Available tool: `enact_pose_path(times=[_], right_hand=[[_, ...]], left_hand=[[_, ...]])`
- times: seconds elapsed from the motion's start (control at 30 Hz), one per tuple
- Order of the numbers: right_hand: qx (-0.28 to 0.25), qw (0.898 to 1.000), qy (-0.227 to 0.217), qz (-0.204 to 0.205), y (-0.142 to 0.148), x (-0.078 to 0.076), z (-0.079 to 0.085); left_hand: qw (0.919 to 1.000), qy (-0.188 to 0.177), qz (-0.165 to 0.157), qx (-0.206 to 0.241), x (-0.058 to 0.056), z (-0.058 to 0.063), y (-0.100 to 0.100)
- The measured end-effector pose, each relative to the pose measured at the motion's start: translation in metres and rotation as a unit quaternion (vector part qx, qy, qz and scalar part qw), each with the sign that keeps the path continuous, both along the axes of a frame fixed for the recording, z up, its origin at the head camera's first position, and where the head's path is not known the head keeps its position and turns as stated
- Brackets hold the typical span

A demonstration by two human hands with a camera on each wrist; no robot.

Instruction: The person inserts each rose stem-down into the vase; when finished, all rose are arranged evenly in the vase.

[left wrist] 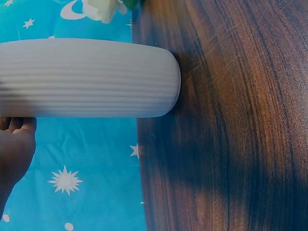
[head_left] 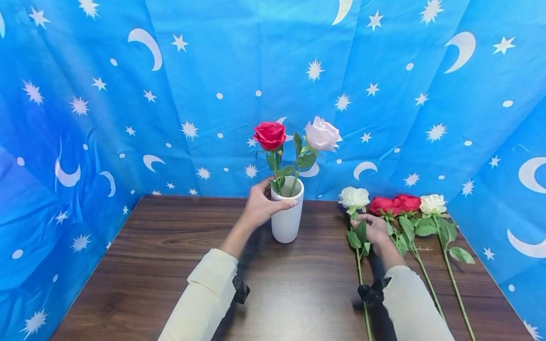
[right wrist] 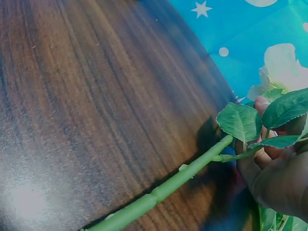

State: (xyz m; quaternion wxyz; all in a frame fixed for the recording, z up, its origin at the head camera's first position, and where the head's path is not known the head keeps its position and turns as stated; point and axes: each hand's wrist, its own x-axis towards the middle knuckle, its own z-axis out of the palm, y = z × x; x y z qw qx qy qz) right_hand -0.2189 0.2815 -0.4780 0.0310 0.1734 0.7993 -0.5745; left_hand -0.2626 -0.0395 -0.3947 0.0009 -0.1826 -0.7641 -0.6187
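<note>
My left hand (head_left: 261, 204) grips the upper part of a ribbed white vase (head_left: 286, 226), thumb across the front near the rim. The vase stands upright on the table; its ribbed side fills much of the left wrist view. A red rose (head_left: 270, 135) and a pale pink rose (head_left: 322, 134) rise out of it, leaning apart. Over on the right, my right hand (head_left: 375, 230) pinches the stem of a white rose (head_left: 355, 197) just under the bloom. In the right wrist view its green stem (right wrist: 178, 180) slants down over the wood, and leaves partly hide my fingers.
Right of that hand lie two red roses (head_left: 385, 205) and a cream rose (head_left: 433, 204), their stems pointing towards me. The brown wooden table (head_left: 170, 265) ends at a blue cloth (head_left: 222, 61) printed with moons and stars, hanging behind and at both sides.
</note>
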Motion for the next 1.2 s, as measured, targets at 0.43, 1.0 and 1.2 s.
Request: enact_pose_path(times=[0.43,1.0,1.2], right_hand=[[-0.058,0.996,0.063,0.004,-0.004,-0.010,0.020],[-0.168,0.970,0.175,-0.002,-0.006,-0.016,0.070],[-0.233,0.951,0.201,0.010,-0.011,-0.019,0.091]], left_hand=[[1.0000,0.002,-0.002,-0.001,-0.004,0.000,-0.001],[0.9999,-0.002,0.003,0.013,-0.005,0.001,0.004],[0.9999,-0.006,0.008,0.007,-0.006,0.001,0.004]])
